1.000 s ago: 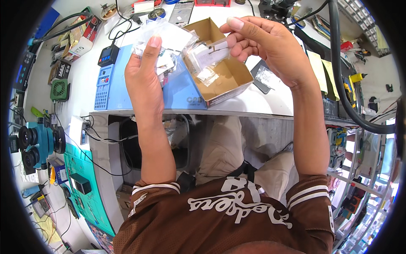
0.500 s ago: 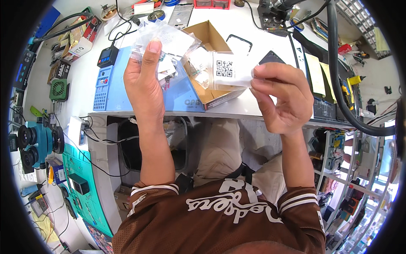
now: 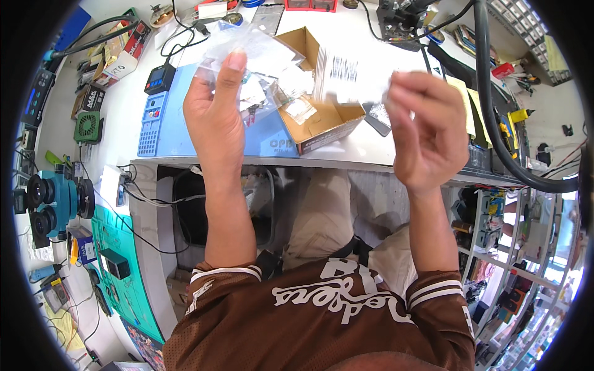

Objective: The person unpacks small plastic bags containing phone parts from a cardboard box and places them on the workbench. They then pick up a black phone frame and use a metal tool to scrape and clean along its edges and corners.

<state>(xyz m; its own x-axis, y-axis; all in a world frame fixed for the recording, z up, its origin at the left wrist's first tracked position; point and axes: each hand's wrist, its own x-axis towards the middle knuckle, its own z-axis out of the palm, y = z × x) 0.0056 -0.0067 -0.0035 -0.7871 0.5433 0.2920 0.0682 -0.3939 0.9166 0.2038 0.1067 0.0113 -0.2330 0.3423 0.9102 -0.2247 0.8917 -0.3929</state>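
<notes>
The left hand [image 3: 213,114] grasps a loose bundle of clear plastic packets with white slips and small parts inside [image 3: 265,54], its thumb pressed over the near face and its fingers mostly hidden behind. The right hand [image 3: 431,133], level with it and well apart, pinches the edge of one flat, whitish plastic packet printed with a dark square code [image 3: 362,75] between thumb and fingertips; blur hides the exact contact. This packet hangs in the gap between the hands, above an open brown cardboard box [image 3: 337,116], in which a small clear packet [image 3: 301,110] seems to lie, though whether it rests on the bottom I cannot tell. Under and beside the left hand spreads a light blue work mat [image 3: 257,141]; close below the right hand's fingers a dark flat slab [image 3: 378,122] shows in part. The step in hand looks like handling a single packet apart from the bundle. From here, a next move would call for a steady right pinch, a left thumb firm enough that nothing slips out, and clearance over the box's rim.
</notes>
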